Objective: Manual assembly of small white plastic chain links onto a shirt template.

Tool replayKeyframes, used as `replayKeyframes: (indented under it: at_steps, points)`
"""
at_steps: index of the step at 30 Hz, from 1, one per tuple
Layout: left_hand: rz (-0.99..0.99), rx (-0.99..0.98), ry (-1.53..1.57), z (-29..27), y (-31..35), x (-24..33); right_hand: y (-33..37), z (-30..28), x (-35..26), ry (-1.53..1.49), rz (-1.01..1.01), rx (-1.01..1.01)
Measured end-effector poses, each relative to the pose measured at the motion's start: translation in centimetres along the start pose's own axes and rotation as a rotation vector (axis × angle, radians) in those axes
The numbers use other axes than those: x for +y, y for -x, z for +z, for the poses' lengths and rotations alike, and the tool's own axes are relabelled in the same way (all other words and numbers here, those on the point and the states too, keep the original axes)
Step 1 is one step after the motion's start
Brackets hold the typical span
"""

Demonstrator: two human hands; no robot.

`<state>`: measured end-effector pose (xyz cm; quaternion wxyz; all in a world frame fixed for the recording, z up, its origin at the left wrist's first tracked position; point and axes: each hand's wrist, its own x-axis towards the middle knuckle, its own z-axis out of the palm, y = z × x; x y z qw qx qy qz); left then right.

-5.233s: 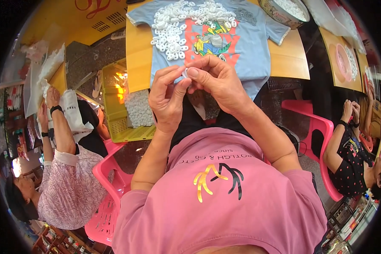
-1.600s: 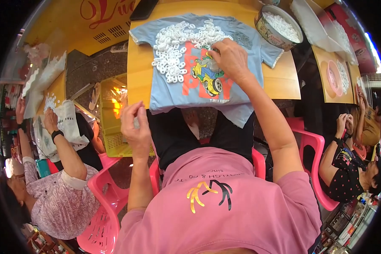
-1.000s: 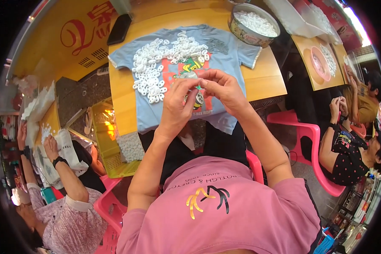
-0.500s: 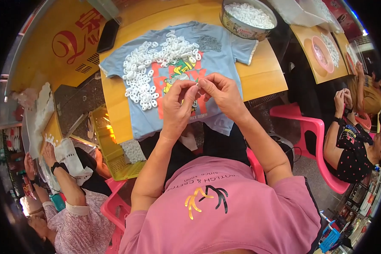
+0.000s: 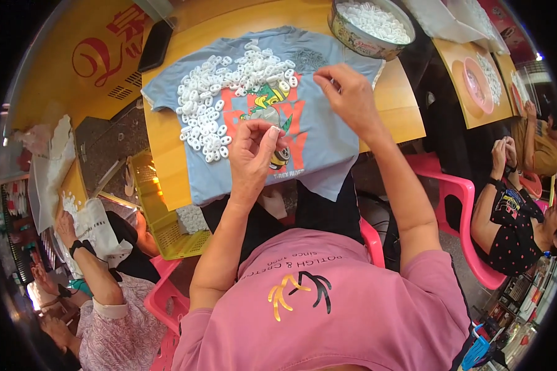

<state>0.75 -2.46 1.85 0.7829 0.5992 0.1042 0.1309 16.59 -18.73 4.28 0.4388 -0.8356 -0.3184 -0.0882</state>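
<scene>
My left hand (image 5: 254,151) is closed in a pinch over the printed front of a grey-blue T-shirt (image 5: 210,179) spread on the table. A small white plastic piece (image 5: 275,128) shows at its fingertips. Farther out to the right, my right hand (image 5: 351,98) hovers above the shirt, thumb and forefinger drawn together; anything between them is too small to make out. It is nearest to a patch of tiny dark metal-looking parts (image 5: 309,60). A curved heap of white two-holed plastic pieces (image 5: 198,99) covers the shirt's upper left.
A round tin (image 5: 368,44) full of white pieces stands at the far right of the yellow table (image 5: 396,111). A black phone (image 5: 155,46) lies far left. Below the left edge is a yellow crate (image 5: 151,204). People sit at both sides; a pink chair (image 5: 470,204) is at right.
My right hand has parted from the left and moved away to the right, toward the dark parts. My left hand stays nearly in place, still pinching.
</scene>
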Motion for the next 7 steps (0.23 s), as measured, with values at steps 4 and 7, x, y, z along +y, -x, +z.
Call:
replayKeyframes:
  at_steps: [4,7]
  points:
    - [0.008,0.035,-0.017,0.0,0.3,-0.9,-1.8,0.1,1.8,0.321,-0.079,-0.125]
    - [0.038,0.002,-0.029,-0.4,0.4,-1.2,-2.3,0.5,2.1,0.409,-0.118,-0.202]
